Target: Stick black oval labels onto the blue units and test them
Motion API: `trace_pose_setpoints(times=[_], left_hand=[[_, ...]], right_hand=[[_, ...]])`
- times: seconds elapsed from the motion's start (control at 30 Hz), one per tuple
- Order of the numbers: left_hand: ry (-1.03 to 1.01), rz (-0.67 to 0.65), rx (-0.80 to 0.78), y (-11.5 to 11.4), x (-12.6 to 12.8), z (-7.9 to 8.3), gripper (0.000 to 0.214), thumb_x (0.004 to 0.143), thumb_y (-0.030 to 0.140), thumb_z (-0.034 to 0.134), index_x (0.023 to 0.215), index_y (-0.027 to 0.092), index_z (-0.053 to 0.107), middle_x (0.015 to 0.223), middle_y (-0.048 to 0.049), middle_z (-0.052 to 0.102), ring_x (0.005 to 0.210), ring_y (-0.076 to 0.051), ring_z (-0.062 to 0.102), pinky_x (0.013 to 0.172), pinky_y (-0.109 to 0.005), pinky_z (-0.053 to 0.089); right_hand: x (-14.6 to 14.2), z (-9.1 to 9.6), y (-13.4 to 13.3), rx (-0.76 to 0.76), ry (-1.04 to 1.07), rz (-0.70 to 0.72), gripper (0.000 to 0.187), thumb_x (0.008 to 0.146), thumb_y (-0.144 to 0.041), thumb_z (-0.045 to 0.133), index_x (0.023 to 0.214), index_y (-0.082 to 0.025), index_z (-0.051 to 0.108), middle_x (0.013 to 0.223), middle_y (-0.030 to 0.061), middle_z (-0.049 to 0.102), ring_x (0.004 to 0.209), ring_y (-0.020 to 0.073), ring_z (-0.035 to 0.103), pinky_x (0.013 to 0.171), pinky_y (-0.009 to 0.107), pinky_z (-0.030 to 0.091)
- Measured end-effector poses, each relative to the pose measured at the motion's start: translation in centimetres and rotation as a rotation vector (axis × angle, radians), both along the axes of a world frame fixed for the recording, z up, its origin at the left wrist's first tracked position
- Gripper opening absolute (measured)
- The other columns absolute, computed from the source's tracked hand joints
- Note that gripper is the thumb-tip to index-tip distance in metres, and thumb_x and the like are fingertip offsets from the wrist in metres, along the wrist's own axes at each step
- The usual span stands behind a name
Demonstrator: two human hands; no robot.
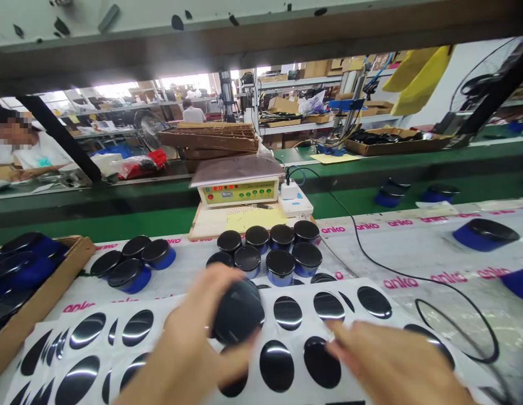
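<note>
My left hand (pixel 194 337) is wrapped around a round unit with a glossy black top (pixel 238 312), held above the sheets with its face tilted toward me. Blurred by motion, my right hand (pixel 383 354) reaches over a white sheet (pixel 297 332) of round black stickers. Its thumb and forefinger come together at the upper edge of one black sticker (pixel 321 363); whether they grip that sticker is too smeared to see. More sticker sheets (pixel 42 343) lie fanned out at the left. Just beyond my hands stands a group of black-topped, blue-sided round units (pixel 280 264).
A cardboard box (pixel 42 304) of similar units sits at the left, beside a small cluster (pixel 130 275). A control box with lit buttons (pixel 240 194) and a white power strip (pixel 295 202) stand behind. A black cable (pixel 371 259) curves across the right. A shelf beam (pixel 261 45) runs overhead.
</note>
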State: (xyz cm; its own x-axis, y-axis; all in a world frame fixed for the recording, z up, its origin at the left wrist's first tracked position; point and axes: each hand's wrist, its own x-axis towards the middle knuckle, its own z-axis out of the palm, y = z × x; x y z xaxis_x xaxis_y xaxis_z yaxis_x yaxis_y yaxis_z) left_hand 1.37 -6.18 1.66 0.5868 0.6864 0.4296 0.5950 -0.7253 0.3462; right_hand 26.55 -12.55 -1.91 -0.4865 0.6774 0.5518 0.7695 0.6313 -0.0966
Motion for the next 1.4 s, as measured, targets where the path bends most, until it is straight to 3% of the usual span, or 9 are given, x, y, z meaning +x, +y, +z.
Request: trace_pose_setpoints(times=[0.1, 0.17, 0.3, 0.43, 0.73, 0.93, 1.07, 1.23, 1.4], left_hand=[[-0.178, 0.475, 0.085, 3.3, -2.9, -0.1, 0.048, 0.075, 0.044, 0.069, 0.116, 0.027, 0.052, 0.116, -0.0057, 0.058, 0.108, -0.027, 0.059, 0.097, -0.041, 0.049], [-0.215, 0.609, -0.049, 6.2, -4.8, -1.1, 0.059, 0.068, 0.052, 0.073, 0.116, 0.024, 0.053, 0.118, -0.0082, 0.057, 0.112, -0.032, 0.055, 0.1, -0.051, 0.044], [-0.29, 0.573, -0.329, 11.0, -5.9, -5.2, 0.064, 0.07, 0.051, 0.068, 0.12, 0.016, 0.048, 0.123, -0.0146, 0.055, 0.116, -0.032, 0.053, 0.103, -0.052, 0.04], [-0.268, 0.445, -0.409, 12.7, -4.7, -7.7, 0.051, 0.084, 0.05, 0.055, 0.121, 0.016, 0.046, 0.122, -0.0154, 0.058, 0.115, -0.027, 0.057, 0.1, -0.045, 0.044], [-0.161, 0.323, -0.315, 11.4, -5.4, -5.8, 0.058, 0.085, 0.049, 0.058, 0.132, 0.019, 0.042, 0.135, -0.0164, 0.05, 0.127, -0.032, 0.047, 0.106, -0.055, 0.037], [-0.15, 0.058, -0.226, 7.6, 1.0, -3.3, 0.042, 0.089, 0.039, 0.059, 0.127, 0.025, 0.05, 0.135, -0.0097, 0.049, 0.13, -0.026, 0.044, 0.111, -0.051, 0.034], [-0.191, -0.215, -0.413, 4.6, 5.2, -1.5, 0.09, 0.075, 0.049, 0.074, 0.147, 0.022, 0.027, 0.149, -0.0138, 0.039, 0.135, -0.03, 0.042, 0.108, -0.047, 0.043], [-0.259, -0.242, -0.444, 3.2, 5.2, 0.9, 0.069, 0.073, 0.026, 0.076, 0.135, 0.023, 0.045, 0.132, -0.0059, 0.059, 0.119, -0.025, 0.058, 0.102, -0.038, 0.049], [-0.178, -0.136, -0.342, 2.0, 2.8, 1.6, 0.063, 0.075, 0.027, 0.075, 0.132, 0.02, 0.048, 0.124, -0.0081, 0.063, 0.111, -0.026, 0.062, 0.098, -0.04, 0.052]], right_hand=[[3.5, 0.2, 0.6, 0.139, 0.007, -0.227, 0.022, 0.103, -0.026, 0.037, 0.097, -0.019, 0.057, 0.067, -0.0005, 0.066, 0.048, 0.0136, 0.061, 0.046, 0.025, 0.042], [5.3, 0.0, 1.6, 0.064, 0.016, -0.378, 0.032, 0.103, -0.034, 0.031, 0.082, -0.022, 0.052, 0.053, -0.0042, 0.059, 0.036, 0.014, 0.054, 0.038, 0.027, 0.036], [6.0, -0.9, 4.6, -0.236, 0.092, -0.575, 0.039, 0.096, -0.055, 0.034, 0.071, -0.025, 0.036, 0.05, -0.0034, 0.051, 0.038, 0.0181, 0.05, 0.038, 0.028, 0.03], [4.3, -1.7, 8.3, -0.471, 0.141, -0.502, 0.036, 0.083, -0.057, 0.051, 0.079, -0.024, 0.037, 0.079, 0.0055, 0.059, 0.065, 0.0233, 0.059, 0.053, 0.031, 0.039], [4.1, -2.1, 10.3, -0.568, 0.202, -0.484, 0.033, 0.082, -0.048, 0.057, 0.077, -0.025, 0.034, 0.069, -0.0018, 0.054, 0.055, 0.0179, 0.052, 0.049, 0.028, 0.038], [5.0, -0.5, 8.6, -0.551, 0.281, -0.538, 0.033, 0.082, -0.052, 0.057, 0.081, -0.024, 0.04, 0.07, -0.0021, 0.052, 0.06, 0.0179, 0.054, 0.052, 0.028, 0.044], [2.4, 1.7, 6.0, -0.534, 0.467, -0.267, 0.044, 0.086, -0.043, 0.059, 0.123, -0.024, 0.045, 0.096, 0.0038, 0.058, 0.093, 0.0227, 0.061, 0.07, 0.029, 0.054], [-0.9, 3.1, 5.3, -0.538, 0.549, -0.039, 0.044, 0.092, -0.04, 0.056, 0.133, -0.027, 0.044, 0.1, 0.0045, 0.059, 0.1, 0.0227, 0.061, 0.076, 0.028, 0.057], [-3.0, 2.6, 6.8, -0.589, 0.646, 0.067, 0.04, 0.092, -0.04, 0.055, 0.128, -0.025, 0.05, 0.095, 0.0041, 0.061, 0.083, 0.0193, 0.063, 0.069, 0.027, 0.058]])
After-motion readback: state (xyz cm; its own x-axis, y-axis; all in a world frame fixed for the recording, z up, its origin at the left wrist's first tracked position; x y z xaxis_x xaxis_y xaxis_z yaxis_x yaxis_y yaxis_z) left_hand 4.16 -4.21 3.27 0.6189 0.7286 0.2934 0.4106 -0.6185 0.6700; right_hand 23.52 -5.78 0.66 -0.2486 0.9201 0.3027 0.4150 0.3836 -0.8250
